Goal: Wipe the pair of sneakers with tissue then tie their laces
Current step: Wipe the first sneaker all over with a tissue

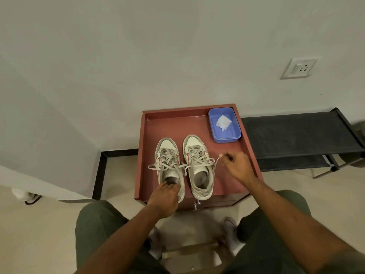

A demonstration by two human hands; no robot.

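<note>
Two white and grey sneakers with red accents stand side by side on a reddish-brown table top [169, 123], toes pointing away from me. My left hand [165, 198] grips the heel of the left sneaker [166, 155]. To the right of the right sneaker [197, 155], my right hand [238, 165] pinches the end of a lace [217, 161] and holds it out sideways. Laces on both shoes lie loose and untied. A crumpled white tissue [223, 122] lies in a blue plastic tray [236, 135] at the table's far right corner.
The table top has a raised rim and stands against a white wall. A black mesh bench [296, 131] stands to its right, and a wall socket [299, 68] is above that. My knees frame the near side of the table, with a drawer handle [197, 204] between them.
</note>
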